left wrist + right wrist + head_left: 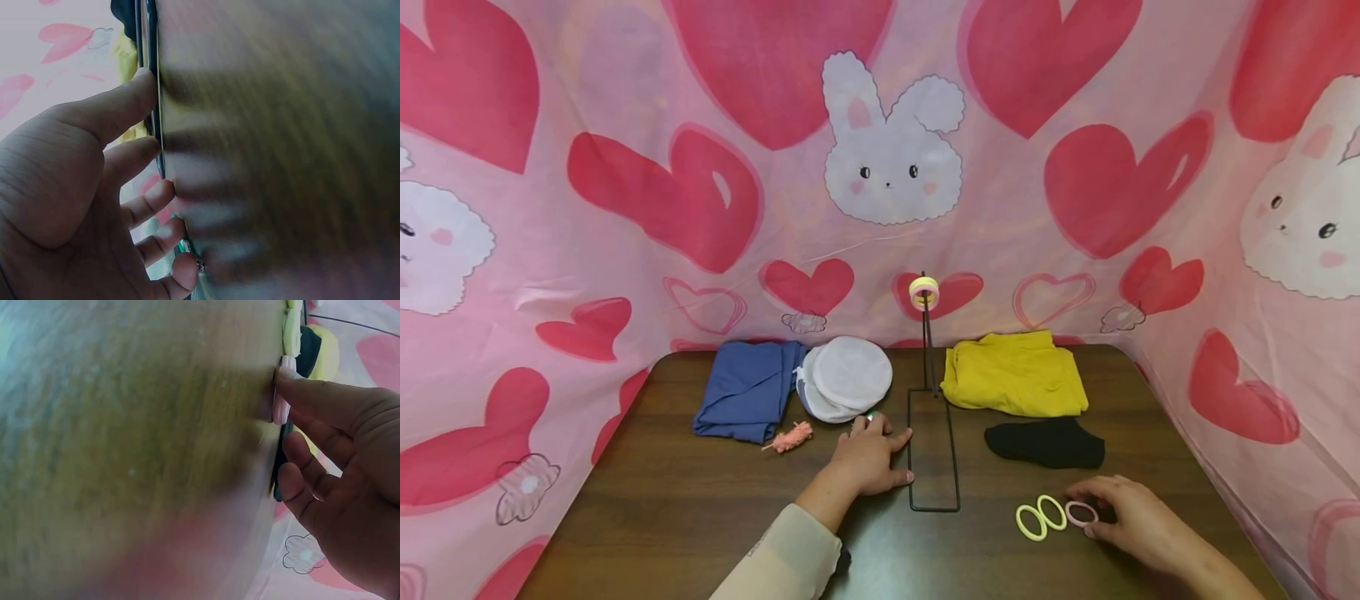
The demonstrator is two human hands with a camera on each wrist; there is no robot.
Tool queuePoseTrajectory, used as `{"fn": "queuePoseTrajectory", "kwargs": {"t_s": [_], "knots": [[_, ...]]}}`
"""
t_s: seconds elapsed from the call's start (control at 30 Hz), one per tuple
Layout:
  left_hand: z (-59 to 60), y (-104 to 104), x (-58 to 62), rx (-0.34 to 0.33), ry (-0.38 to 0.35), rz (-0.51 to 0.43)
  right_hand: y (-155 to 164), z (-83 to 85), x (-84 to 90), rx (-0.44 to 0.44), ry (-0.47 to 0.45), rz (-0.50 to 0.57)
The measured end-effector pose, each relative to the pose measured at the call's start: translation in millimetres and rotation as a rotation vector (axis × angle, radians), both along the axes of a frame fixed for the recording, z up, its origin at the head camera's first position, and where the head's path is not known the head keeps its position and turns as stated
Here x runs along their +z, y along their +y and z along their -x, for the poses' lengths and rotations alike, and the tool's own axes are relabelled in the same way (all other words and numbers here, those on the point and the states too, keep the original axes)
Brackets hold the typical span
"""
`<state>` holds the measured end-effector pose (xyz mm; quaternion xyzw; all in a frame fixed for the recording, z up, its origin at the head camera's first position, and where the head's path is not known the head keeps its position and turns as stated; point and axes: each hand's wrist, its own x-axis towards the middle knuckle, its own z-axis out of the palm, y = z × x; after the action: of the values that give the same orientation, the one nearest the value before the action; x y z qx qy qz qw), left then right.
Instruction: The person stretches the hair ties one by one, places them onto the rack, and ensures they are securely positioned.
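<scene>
A black wire stand [957,467] has a rectangular base flat on the table and an upright rod. Yellow and pink hair ties [924,293] hang at its top. My left hand [867,460] lies palm down, fingers spread, its thumb and forefinger touching the base's left side. To the right, my right hand [1138,517] has its thumb and forefinger at opposite sides of a pink hair tie [1082,514], pinching it at the table. Two yellow hair ties [1032,523] lie flat just left of it. In the right wrist view, the thumb covers part of the pink hair tie [282,409].
Behind the right hand lie a black sock-like cloth [1047,442] and a folded yellow cloth [1015,375]. At the back left are folded blue cloth [747,390], a white round mesh bag [852,373] and a coral yarn bundle [792,437]. A patterned curtain [895,242] encloses the table.
</scene>
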<state>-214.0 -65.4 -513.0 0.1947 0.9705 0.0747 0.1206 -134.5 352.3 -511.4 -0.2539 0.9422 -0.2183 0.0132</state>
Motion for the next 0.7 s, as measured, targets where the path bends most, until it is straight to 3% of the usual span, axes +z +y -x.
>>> {"fn": "queuePoseTrajectory", "kwargs": {"t_s": [0.23,0.43,0.53,0.7], "knots": [[-0.1,0.6,-0.8,0.006,-0.012,-0.007,-5.6,2.9,-1.3,-0.003,0.152,0.04],[-0.4,-0.1,-0.3,0.008,-0.013,-0.015,-14.7,4.3,7.3,-0.027,0.28,0.092],[-0.5,-0.3,0.0,0.004,-0.005,-0.017,-20.6,4.7,13.2,-0.028,0.31,0.107],[-0.5,-0.1,0.2,0.002,0.0,-0.014,-31.6,6.1,24.5,-0.035,0.281,0.121]]}}
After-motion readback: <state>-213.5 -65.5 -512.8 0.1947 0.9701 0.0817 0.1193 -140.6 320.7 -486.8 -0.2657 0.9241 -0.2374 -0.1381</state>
